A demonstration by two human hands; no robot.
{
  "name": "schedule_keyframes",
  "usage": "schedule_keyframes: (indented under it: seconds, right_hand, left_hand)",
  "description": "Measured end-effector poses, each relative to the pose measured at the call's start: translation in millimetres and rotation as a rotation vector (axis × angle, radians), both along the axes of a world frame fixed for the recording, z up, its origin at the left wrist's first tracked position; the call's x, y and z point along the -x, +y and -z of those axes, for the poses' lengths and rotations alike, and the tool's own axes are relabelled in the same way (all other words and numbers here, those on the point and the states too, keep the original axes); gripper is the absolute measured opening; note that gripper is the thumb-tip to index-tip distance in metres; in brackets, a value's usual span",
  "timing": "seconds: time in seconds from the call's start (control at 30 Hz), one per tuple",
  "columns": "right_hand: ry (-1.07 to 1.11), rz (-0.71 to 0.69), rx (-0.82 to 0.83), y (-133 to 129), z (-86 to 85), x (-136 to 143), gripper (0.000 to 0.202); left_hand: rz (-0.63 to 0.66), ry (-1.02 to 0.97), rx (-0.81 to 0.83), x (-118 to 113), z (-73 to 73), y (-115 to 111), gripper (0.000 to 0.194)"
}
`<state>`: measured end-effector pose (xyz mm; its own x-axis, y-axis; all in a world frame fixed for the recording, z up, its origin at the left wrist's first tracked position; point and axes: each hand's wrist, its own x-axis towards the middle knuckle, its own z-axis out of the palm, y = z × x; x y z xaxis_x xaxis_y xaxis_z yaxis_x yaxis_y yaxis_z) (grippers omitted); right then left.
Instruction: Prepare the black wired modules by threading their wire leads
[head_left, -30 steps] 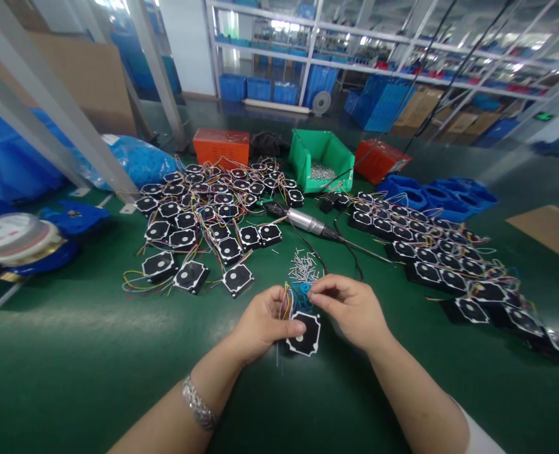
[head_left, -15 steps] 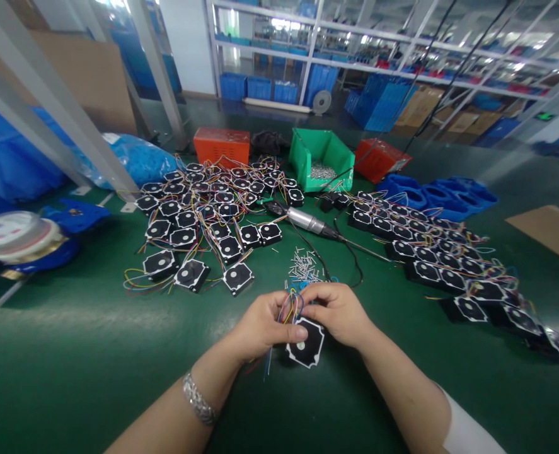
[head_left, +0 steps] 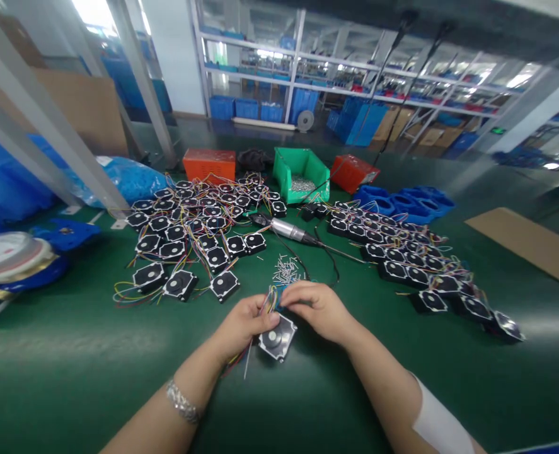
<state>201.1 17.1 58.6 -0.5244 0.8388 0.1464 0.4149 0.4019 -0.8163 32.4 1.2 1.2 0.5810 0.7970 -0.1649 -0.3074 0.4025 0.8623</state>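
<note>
1. Green worktop (head_left: 132,359) carrying wired black motors (head_left: 172,250), screw pile (head_left: 285,270) beyond hands.
2. Left hand (head_left: 246,325) clamping fingers on near motor unit (head_left: 277,338), just above worktop.
3. Right hand (head_left: 319,309) bunching fingers beside its wires (head_left: 270,299); can't tell whether fingertips are gripping.

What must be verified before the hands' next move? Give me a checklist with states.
1. Left hand grips the black unit: ok, thumb on its top edge.
2. Wires all gathered: not ok, some trail below the left hand.
3. Right hand has a secure pinch: cannot tell, its fingertips are unclear.
4. Screws contained: not ok, a loose pile lies ahead of the hands.
5. Power screwdriver set down: ok, beyond the pile.
</note>
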Motion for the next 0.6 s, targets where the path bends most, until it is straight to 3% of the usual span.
schedule_keyframes:
  seconds: [0.13, 0.2, 0.33, 0.43, 0.53, 0.6]
  right_hand:
    - [-0.483, 0.569, -0.252, 19, -2.4, -42, 0.016]
    - [-0.663, 0.778, -0.313, 26, -7.8, -72, 0.023]
    - [-0.856, 0.985, -0.288, 26, -14.9, -125, 0.040]
    - [-0.947, 1.093, -0.224, 23, -12.3, -147, 0.038]
    - [-1.033, 1.147, -0.140, 23, -7.8, -156, 0.038]
    - [-1.139, 1.157, -0.086, 25, -5.7, -158, 0.038]
  left_hand:
    - [0.001, 0.497, -0.236, 20, -8.8, 1, 0.033]
    - [0.043, 0.682, -0.295, 34, -16.2, -1, 0.034]
    - [0.085, 0.879, -0.317, 64, -25.0, -6, 0.036]
    - [0.063, 0.966, -0.264, 86, -19.7, -6, 0.039]
    - [-0.061, 1.107, -0.183, 103, -14.9, -6, 0.042]
    - [-0.193, 1.307, -0.165, 108, -19.0, -10, 0.042]
